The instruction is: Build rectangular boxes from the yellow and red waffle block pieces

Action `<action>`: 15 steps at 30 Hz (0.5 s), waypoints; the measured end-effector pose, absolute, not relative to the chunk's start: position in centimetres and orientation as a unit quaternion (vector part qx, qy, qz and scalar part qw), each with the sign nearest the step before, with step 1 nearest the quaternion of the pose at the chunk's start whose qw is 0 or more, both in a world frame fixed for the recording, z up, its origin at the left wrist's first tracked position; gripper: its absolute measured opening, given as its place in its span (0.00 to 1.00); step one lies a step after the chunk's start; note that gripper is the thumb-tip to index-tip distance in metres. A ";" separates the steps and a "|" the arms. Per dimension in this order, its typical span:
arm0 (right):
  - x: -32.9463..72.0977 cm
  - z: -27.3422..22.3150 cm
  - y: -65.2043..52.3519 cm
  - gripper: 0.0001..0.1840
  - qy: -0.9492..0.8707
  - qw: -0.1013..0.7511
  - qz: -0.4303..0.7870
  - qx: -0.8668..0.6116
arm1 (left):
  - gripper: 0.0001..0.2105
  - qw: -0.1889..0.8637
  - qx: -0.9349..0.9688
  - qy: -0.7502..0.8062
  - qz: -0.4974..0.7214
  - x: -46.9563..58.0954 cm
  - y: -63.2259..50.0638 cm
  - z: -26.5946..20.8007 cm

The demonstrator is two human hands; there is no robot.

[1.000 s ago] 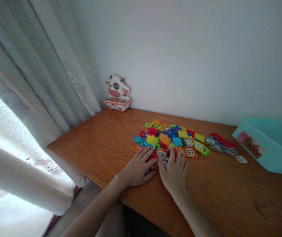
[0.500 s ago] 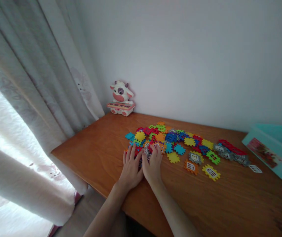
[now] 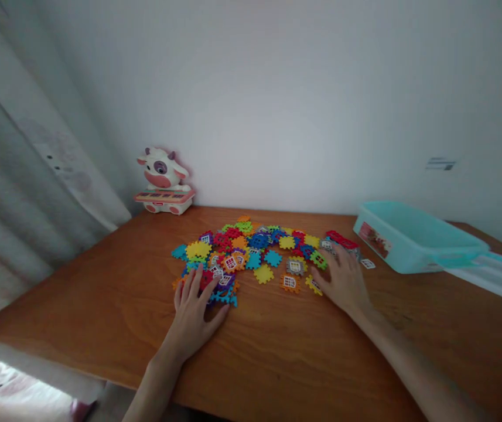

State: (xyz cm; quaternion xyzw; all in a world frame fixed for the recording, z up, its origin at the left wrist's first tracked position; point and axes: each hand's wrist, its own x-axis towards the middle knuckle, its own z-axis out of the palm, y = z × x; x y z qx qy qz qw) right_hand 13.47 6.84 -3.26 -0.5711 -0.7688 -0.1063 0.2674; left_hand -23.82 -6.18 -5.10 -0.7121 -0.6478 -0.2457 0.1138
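Colourful toothed building tiles (image 3: pixel 259 241) lie in a long loose heap across the wooden table. My left hand (image 3: pixel 193 319) rests at the near left end of the heap, fingers spread over red and blue tiles. Near its thumb lies a light blue tile (image 3: pixel 224 298). At the right end, my right hand (image 3: pixel 342 280) is spread with its fingertips over grey tiles. A yellow window tile (image 3: pixel 314 285) is partly hidden by its thumb. Between the hands lie an orange window tile (image 3: pixel 290 283) and a plain yellow tile (image 3: pixel 263 274).
A cow-shaped toy piano (image 3: pixel 164 181) stands at the back left by the curtain (image 3: pixel 35 170). At the right is a turquoise plastic bin (image 3: pixel 413 240), with a pale lid (image 3: pixel 492 275) beside it. A small white window piece (image 3: pixel 368 264) lies left of the bin.
My hands have moved apart: the right one has gone from beside the left to the heap's right end. The view has turned right, showing more of the bin.
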 end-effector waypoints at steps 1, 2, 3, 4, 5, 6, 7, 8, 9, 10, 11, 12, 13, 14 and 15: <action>15.8 -3.4 7.8 0.30 -0.736 0.253 -0.126 -0.615 | 0.24 0.114 -0.732 -0.627 -0.241 -23.8 -6.2 -4.9; 17.9 -3.5 8.7 0.34 -0.709 0.240 -0.131 -0.650 | 0.22 0.112 -0.753 -0.605 -0.232 -23.7 -6.3 -4.7; 19.5 -3.7 9.5 0.36 -0.690 0.228 -0.124 -0.675 | 0.21 0.108 -0.772 -0.586 -0.222 -23.7 -6.4 -4.5; 20.8 -4.0 10.3 0.37 -0.686 0.219 -0.109 -0.686 | 0.21 0.102 -0.787 -0.570 -0.212 -23.6 -6.5 -4.4; 21.6 -4.2 11.1 0.37 -0.693 0.210 -0.090 -0.684 | 0.21 0.093 -0.798 -0.560 -0.202 -23.6 -6.5 -4.4; 22.0 -4.4 11.8 0.38 -0.699 0.198 -0.070 -0.683 | 0.21 0.084 -0.804 -0.556 -0.195 -23.5 -6.5 -4.4; 22.1 -4.5 12.3 0.38 -0.703 0.187 -0.048 -0.684 | 0.21 0.076 -0.805 -0.556 -0.192 -23.6 -6.5 -4.5; 21.9 -4.6 12.8 0.39 -0.706 0.172 -0.024 -0.687 | 0.21 0.069 -0.803 -0.560 -0.191 -23.6 -6.4 -4.5; 21.5 -4.6 13.1 0.39 -0.706 0.155 -0.003 -0.691 | 0.21 0.065 -0.799 -0.566 -0.191 -23.6 -6.4 -4.6; 21.0 -4.6 13.3 0.39 -0.705 0.138 0.012 -0.696 | 0.20 0.064 -0.795 -0.572 -0.193 -23.7 -6.3 -4.7; 20.3 -4.5 13.2 0.39 -0.705 0.122 0.018 -0.699 | 0.20 0.065 -0.790 -0.577 -0.198 -23.7 -6.2 -4.7; 19.7 -4.5 13.0 0.39 -0.708 0.111 0.014 -0.698 | 0.20 0.067 -0.786 -0.581 -0.202 -23.8 -6.1 -4.7; 19.0 -4.5 12.7 0.40 -0.713 0.107 0.002 -0.693 | 0.19 0.068 -0.782 -0.584 -0.206 -23.8 -6.1 -4.7; 18.3 -4.4 12.2 0.40 -0.722 0.107 -0.013 -0.684 | 0.19 0.069 -0.778 -0.588 -0.211 -23.8 -6.1 -4.6; 17.7 -4.4 11.7 0.40 -0.730 0.109 -0.026 -0.674 | 0.18 0.070 -0.773 -0.592 -0.215 -23.8 -6.1 -4.6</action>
